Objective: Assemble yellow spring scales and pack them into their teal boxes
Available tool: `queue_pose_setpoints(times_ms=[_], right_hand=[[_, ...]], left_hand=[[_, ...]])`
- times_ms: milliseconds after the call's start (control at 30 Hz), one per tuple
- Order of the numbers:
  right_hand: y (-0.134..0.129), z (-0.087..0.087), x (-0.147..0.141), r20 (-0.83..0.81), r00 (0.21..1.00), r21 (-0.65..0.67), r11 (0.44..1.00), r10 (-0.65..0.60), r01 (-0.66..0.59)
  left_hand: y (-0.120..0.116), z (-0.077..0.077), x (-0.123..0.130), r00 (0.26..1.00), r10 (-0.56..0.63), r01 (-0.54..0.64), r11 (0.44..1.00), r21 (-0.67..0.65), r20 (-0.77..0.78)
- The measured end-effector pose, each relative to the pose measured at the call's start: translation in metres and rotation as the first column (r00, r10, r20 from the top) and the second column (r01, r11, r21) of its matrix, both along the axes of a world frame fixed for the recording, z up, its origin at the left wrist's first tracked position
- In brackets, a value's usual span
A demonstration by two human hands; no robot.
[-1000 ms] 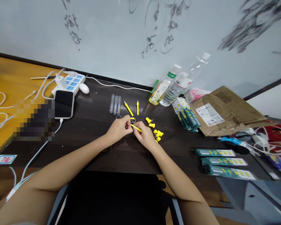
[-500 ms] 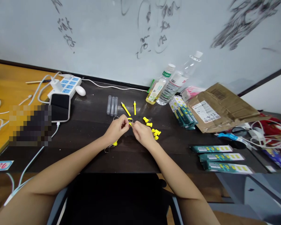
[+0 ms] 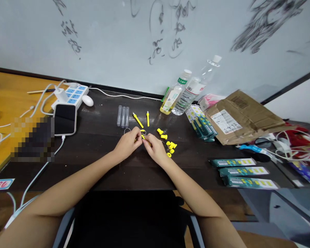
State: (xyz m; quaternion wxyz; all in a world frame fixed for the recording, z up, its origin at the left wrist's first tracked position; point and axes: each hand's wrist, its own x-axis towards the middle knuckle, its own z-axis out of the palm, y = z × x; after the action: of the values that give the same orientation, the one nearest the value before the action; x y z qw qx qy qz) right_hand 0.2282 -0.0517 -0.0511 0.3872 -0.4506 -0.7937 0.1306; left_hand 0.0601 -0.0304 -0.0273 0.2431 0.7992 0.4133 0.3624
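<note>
Head view: both hands meet over the middle of the tabletop (image 3: pixel 193 167), between near and far edges. Right hand (image 3: pixel 155 148) pinched narrow, thumb and fingertips on a slim yellow plastic part (image 3: pixel 143 136). Left hand (image 3: pixel 128 143) also pinched, a yellow bit (image 3: pixel 136 140) showing at its fingertips, seems gripped. One piece or two? Can't tell, fingers cover most of it. Thin wire loop (image 3: pixel 127 129) pokes out just past the left hand; another, by the fingertips, is partly hidden.

Step in hand, as I read it: close two-handed fiddly work on a pen-like yellow tool, probably fitting or adjusting a part at its end. Can't see whether anything is seated.

Next move likely calls for a firm pinch on one side and a small push or twist from the other, ends kept in line; part looks slim, easy to slip or roll.

Around it: two yellow pen-like tools with metallic tips (image 3: pixel 138 120) lie beyond the hands toward the far edge, three clear plastic tubes (image 3: pixel 123 117) side by side to their left. Loose yellow fittings (image 3: pixel 173 145) scattered just right of the right hand. Three flat teal boxes (image 3: pixel 244 171) lie toward the near right corner.
</note>
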Motion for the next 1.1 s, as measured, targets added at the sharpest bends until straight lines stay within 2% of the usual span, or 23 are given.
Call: queue_pose_setpoints(times_ms=[67,167,300,400,500,633,700,767,967,1100], right_hand=[[0.001,-0.001,0.0,-0.017,1.0,0.026,1.0,0.003,-0.003],[0.001,-0.002,0.0,-0.102,0.995,-0.008,1.0,0.011,-0.012],[0.002,-0.001,0.0,-0.203,0.979,-0.092,0.996,-0.018,-0.001],[0.002,-0.001,0.001,-0.22,0.975,-0.112,0.994,-0.016,-0.009],[0.003,-0.001,0.004,-0.169,0.985,-0.06,0.998,0.016,-0.026],[0.003,0.0,0.008,-0.005,0.998,0.048,0.997,0.061,-0.06],[0.003,0.0,0.008,0.047,0.997,0.063,0.996,0.057,-0.06],[0.002,0.001,0.006,0.028,0.998,0.053,0.997,0.05,-0.052],[0.002,-0.004,0.0,-0.167,0.985,-0.058,0.998,0.03,-0.04],[0.004,-0.005,0.001,-0.215,0.976,-0.134,0.99,0.015,-0.045]], left_hand=[[-0.001,0.001,0.0,0.997,-0.031,0.033,0.999,-0.028,0.065],[-0.001,0.0,0.0,0.991,-0.063,0.067,0.997,-0.036,0.122],[0.001,-0.002,0.0,0.99,-0.088,0.091,0.996,-0.022,0.107],[0.003,-0.003,0.0,0.992,-0.09,0.092,0.996,-0.012,0.091],[0.003,-0.003,0.0,0.991,-0.1,0.103,0.994,-0.028,0.086],[0.004,-0.006,-0.001,0.996,-0.089,0.089,0.996,-0.008,0.015],[0.006,-0.007,-0.001,0.997,-0.074,0.075,0.997,0.022,-0.03],[0.008,-0.009,-0.001,0.996,-0.083,0.084,0.996,0.031,-0.03],[0.008,-0.009,-0.001,0.98,-0.128,0.127,0.992,0.015,0.153],[0.009,-0.012,0.0,0.935,-0.144,0.184,0.978,-0.097,0.323]])
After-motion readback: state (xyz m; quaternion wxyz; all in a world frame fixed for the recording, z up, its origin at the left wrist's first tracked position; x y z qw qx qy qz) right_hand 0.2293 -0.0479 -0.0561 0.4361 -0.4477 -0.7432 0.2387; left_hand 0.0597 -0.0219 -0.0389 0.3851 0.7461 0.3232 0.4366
